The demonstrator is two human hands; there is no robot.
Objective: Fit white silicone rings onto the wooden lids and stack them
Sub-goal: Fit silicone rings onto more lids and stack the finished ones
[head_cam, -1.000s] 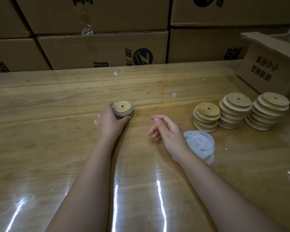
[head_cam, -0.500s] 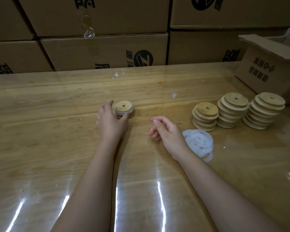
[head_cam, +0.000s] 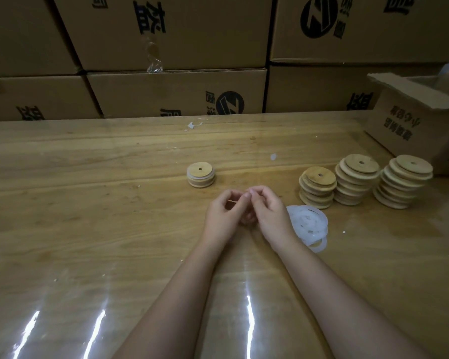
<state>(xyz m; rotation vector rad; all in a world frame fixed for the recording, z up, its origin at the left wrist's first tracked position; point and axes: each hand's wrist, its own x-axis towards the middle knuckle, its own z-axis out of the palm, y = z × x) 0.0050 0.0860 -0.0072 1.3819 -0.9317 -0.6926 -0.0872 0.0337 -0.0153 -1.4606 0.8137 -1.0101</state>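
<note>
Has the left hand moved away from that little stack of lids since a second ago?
Yes. The left hand has let go of the small lid stack and drawn back rightward to meet the right hand.

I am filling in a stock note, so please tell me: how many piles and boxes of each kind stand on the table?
Plain lid stacks: 3
Ringed lid stack: 1
Heap of white rings: 1
Open cardboard box: 1
Total: 6
Not counted: a thin thing, perhaps a ring, pinched between the left hand and the right hand.
</note>
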